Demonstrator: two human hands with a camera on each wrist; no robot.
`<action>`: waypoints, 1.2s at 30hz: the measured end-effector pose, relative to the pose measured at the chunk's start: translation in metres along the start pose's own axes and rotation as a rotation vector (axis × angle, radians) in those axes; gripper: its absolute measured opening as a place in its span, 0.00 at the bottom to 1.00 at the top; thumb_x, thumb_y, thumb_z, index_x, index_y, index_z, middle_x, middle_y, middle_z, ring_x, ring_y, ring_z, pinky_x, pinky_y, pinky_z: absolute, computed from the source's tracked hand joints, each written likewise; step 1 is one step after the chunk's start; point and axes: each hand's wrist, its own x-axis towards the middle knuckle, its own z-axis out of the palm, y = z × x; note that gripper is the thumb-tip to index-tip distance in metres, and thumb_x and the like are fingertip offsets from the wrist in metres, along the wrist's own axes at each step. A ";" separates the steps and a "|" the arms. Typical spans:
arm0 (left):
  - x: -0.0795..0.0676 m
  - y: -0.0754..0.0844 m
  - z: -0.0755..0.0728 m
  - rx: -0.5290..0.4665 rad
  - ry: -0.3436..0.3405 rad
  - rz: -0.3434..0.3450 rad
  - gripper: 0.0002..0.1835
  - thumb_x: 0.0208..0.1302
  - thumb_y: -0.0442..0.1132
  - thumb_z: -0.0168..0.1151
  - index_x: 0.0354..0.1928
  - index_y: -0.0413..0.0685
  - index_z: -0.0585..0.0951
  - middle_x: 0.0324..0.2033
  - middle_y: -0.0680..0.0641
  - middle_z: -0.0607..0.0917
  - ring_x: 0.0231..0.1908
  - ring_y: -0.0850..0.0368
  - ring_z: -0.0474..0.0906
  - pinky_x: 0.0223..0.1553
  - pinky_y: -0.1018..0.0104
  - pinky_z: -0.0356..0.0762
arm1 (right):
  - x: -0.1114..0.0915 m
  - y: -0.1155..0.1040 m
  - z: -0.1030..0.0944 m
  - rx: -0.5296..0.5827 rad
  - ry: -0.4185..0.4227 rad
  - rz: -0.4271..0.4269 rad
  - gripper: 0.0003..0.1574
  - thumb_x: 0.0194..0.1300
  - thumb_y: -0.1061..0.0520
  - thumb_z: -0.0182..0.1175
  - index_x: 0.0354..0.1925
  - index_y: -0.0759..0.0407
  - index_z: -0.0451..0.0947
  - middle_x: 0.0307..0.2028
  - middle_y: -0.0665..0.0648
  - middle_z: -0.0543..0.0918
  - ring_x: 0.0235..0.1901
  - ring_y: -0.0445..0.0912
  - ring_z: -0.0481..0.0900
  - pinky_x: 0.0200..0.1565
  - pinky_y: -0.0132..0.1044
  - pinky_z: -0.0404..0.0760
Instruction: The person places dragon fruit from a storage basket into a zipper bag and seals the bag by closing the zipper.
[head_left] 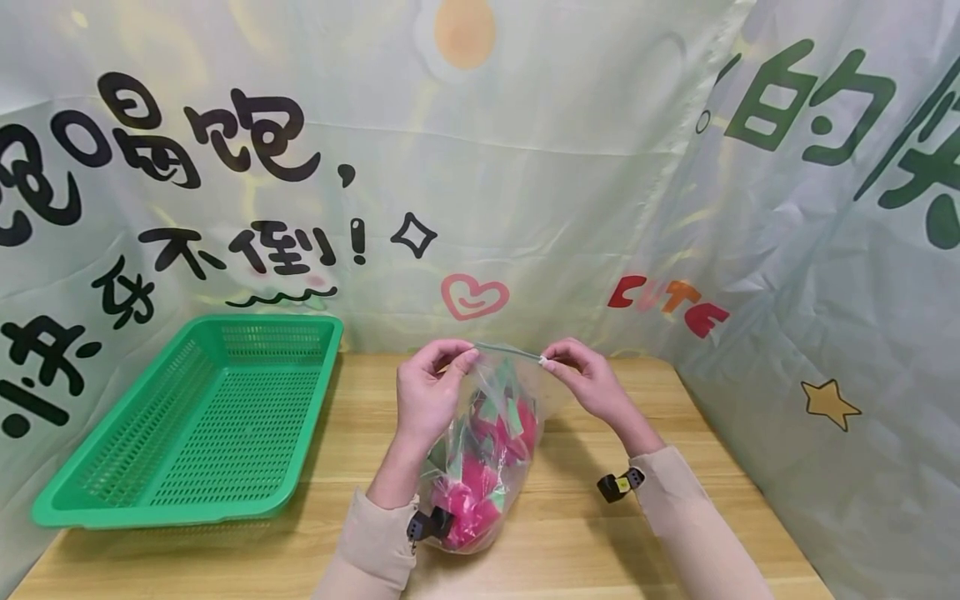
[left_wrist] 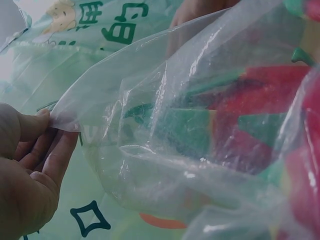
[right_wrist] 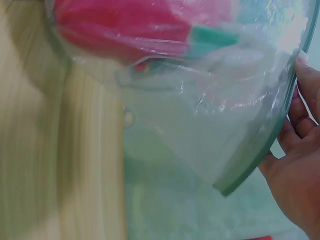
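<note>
A clear zip bag (head_left: 517, 492) with a green zip strip (right_wrist: 260, 155) along its mouth stands in front of me. Inside it are several pink dragon fruits (head_left: 480, 475) with green scale tips, partly veiled by shiny plastic. My left hand (head_left: 429, 392) pinches the left end of the bag's mouth between thumb and fingers; the left wrist view shows the pinched plastic (left_wrist: 65, 117). With thumb and fingers, my right hand (head_left: 588, 379) pinches the zip strip farther right, at a small white slider (right_wrist: 302, 57). The strip's free end hangs past that hand in the right wrist view.
A green perforated plastic basket (head_left: 300, 467) sits on the wooden table (head_left: 360, 450) at the left. Printed cloth (head_left: 570, 208) hangs behind the table and along its sides. A small black camera is strapped to each wrist.
</note>
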 end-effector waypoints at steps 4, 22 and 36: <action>0.000 0.000 0.000 0.000 -0.001 -0.007 0.04 0.64 0.30 0.73 0.39 0.36 0.88 0.33 0.41 0.90 0.37 0.54 0.88 0.39 0.69 0.87 | -0.004 0.007 -0.002 -0.011 0.023 0.031 0.08 0.74 0.66 0.61 0.50 0.67 0.81 0.47 0.63 0.83 0.47 0.41 0.80 0.53 0.29 0.79; 0.001 0.001 -0.001 0.008 0.004 -0.016 0.04 0.65 0.30 0.72 0.39 0.36 0.88 0.34 0.41 0.90 0.37 0.53 0.88 0.39 0.68 0.87 | -0.024 0.038 -0.012 -0.028 0.068 0.120 0.08 0.76 0.60 0.61 0.49 0.64 0.81 0.45 0.60 0.83 0.43 0.40 0.81 0.46 0.30 0.81; 0.001 -0.001 -0.003 0.012 0.012 -0.008 0.05 0.64 0.29 0.72 0.40 0.35 0.88 0.34 0.40 0.90 0.37 0.52 0.88 0.39 0.68 0.87 | -0.038 0.033 -0.015 -0.048 0.093 0.157 0.09 0.76 0.64 0.60 0.49 0.71 0.80 0.45 0.66 0.83 0.43 0.39 0.80 0.47 0.29 0.80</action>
